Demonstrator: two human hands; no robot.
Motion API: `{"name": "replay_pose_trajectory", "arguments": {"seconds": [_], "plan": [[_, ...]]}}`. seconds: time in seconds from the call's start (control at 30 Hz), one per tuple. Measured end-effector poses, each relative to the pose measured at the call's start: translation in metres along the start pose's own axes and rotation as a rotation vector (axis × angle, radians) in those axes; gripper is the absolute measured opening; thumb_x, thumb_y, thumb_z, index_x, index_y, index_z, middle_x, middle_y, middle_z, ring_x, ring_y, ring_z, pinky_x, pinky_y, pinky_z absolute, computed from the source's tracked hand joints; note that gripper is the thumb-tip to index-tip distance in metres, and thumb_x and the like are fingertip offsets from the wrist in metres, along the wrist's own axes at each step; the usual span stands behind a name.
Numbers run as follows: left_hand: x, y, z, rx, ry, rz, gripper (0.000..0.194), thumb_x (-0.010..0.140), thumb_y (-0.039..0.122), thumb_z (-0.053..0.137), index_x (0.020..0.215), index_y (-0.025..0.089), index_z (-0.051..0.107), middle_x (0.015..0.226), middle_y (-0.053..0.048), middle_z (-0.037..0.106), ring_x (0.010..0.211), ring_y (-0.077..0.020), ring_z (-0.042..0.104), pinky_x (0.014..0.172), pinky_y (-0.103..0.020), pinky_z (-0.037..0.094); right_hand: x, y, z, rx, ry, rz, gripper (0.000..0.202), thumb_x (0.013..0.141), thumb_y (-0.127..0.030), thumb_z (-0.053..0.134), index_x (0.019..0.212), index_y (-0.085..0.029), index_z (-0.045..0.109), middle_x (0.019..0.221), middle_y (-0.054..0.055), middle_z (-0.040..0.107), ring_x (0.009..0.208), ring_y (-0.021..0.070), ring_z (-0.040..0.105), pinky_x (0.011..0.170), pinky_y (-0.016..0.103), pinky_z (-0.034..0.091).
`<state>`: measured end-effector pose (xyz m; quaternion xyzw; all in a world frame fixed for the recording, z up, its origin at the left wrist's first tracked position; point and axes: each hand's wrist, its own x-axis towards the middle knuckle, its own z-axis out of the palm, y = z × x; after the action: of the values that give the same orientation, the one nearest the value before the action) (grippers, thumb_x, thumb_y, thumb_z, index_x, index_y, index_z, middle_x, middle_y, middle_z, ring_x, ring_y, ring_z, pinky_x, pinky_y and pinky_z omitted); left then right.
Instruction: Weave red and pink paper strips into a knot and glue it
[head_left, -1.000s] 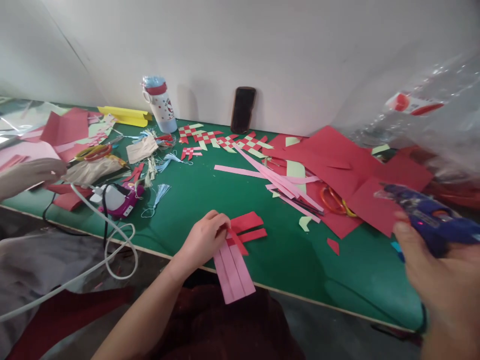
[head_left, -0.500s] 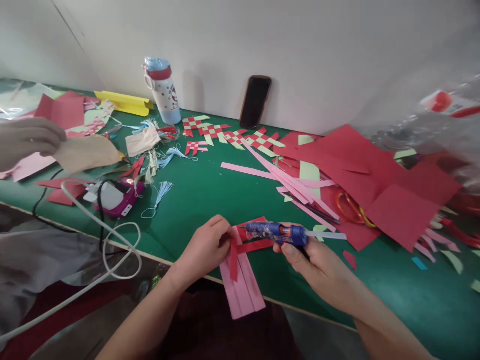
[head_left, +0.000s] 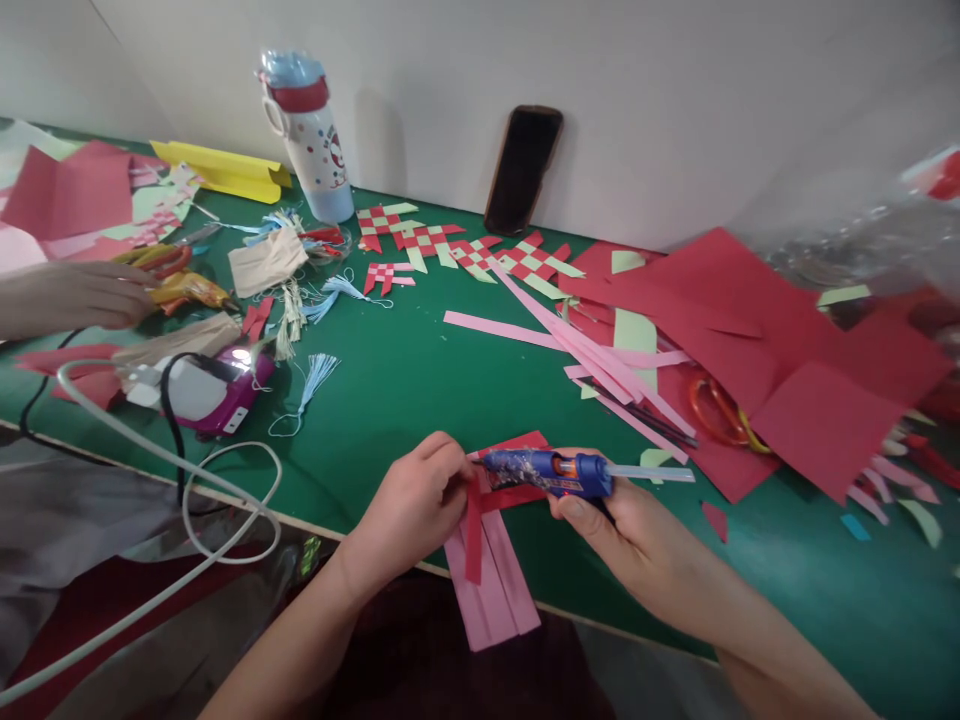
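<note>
My left hand (head_left: 416, 500) pinches a bundle of pink and red paper strips (head_left: 491, 570) at the near edge of the green table (head_left: 420, 380); the pink strips hang over the edge. My right hand (head_left: 622, 525) grips a blue glue gun (head_left: 551, 472), held flat with its nozzle pointing left at the red strips beside my left fingers. A clear glue stick juts out of the gun's back to the right.
Loose pink strips (head_left: 577, 350), red paper sheets (head_left: 750, 330) and orange scissors (head_left: 720, 410) lie to the right. Woven red-and-green pieces (head_left: 465, 250), a phone (head_left: 523, 170) and a bottle (head_left: 307, 135) stand at the back. Another person's hand (head_left: 82, 297), a pink device (head_left: 206, 390) and a white cable (head_left: 187, 470) are at left.
My right hand brought the glue gun from the far right to the strips by my left hand. The other person's hand at left put down the beige piece it held.
</note>
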<state>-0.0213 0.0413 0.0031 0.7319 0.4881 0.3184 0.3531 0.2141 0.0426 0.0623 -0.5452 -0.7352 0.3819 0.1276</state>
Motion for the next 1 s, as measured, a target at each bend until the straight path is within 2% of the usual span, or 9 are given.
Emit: {"name": "replay_pose_trajectory", "arguments": {"seconds": [0.17,0.33,0.5,0.6,0.7,1.0], "plan": [[0.0002,-0.0006,0.0012,0.001,0.002,-0.012,0.02,0.075,0.0,0.046,0.077,0.019,0.052,0.088,-0.001,0.056,0.075,-0.0121,0.057,0.067,-0.024,0.044,0.0004,-0.0055,-0.0019,-0.059,-0.033,0.005,0.043,0.097,-0.05,0.037,0.12,-0.019,0.057,0.068,0.001,0.06,0.061,0.0187,0.058,0.059,0.029,0.05],[-0.0001,-0.0004,0.001,0.01,-0.006,-0.012,0.019,0.076,0.001,0.047,0.078,0.019,0.053,0.088,-0.001,0.056,0.076,-0.0124,0.058,0.069,-0.024,0.045,-0.0008,-0.0068,-0.0022,-0.064,-0.022,0.001,0.039,0.097,-0.049,0.037,0.105,-0.02,0.061,0.066,0.001,0.058,0.058,0.018,0.056,0.056,0.028,0.048],[0.0008,-0.0001,0.0006,0.009,0.006,-0.003,0.02,0.076,0.0,0.046,0.077,0.019,0.053,0.087,-0.001,0.056,0.076,-0.0125,0.058,0.069,-0.025,0.045,-0.0016,-0.0045,-0.0022,-0.06,-0.02,0.014,0.038,0.097,-0.049,0.037,0.107,-0.02,0.061,0.07,0.002,0.062,0.061,0.018,0.057,0.058,0.029,0.049],[0.0009,-0.0007,0.001,0.013,0.005,-0.002,0.02,0.075,0.0,0.046,0.077,0.019,0.052,0.087,-0.001,0.056,0.076,-0.0126,0.058,0.068,-0.024,0.045,-0.0005,-0.0042,-0.0012,-0.067,-0.016,0.015,0.037,0.096,-0.049,0.037,0.096,-0.021,0.061,0.064,0.0,0.057,0.057,0.0176,0.055,0.056,0.028,0.047],[0.0004,-0.0002,0.001,0.019,0.001,-0.005,0.019,0.076,0.001,0.046,0.077,0.019,0.052,0.087,-0.001,0.056,0.075,-0.0125,0.058,0.067,-0.024,0.045,0.0004,-0.0047,-0.0011,-0.068,-0.024,0.011,0.036,0.096,-0.049,0.037,0.089,-0.021,0.059,0.066,0.001,0.059,0.059,0.0176,0.056,0.056,0.028,0.048],[0.0001,0.0017,-0.0002,0.015,0.002,0.001,0.02,0.075,0.001,0.045,0.077,0.019,0.052,0.087,-0.001,0.057,0.075,-0.0124,0.057,0.068,-0.024,0.045,0.0006,-0.0047,-0.003,-0.06,-0.021,-0.009,0.041,0.096,-0.049,0.039,0.112,-0.019,0.062,0.077,0.004,0.066,0.068,0.0203,0.063,0.065,0.032,0.053]]}}
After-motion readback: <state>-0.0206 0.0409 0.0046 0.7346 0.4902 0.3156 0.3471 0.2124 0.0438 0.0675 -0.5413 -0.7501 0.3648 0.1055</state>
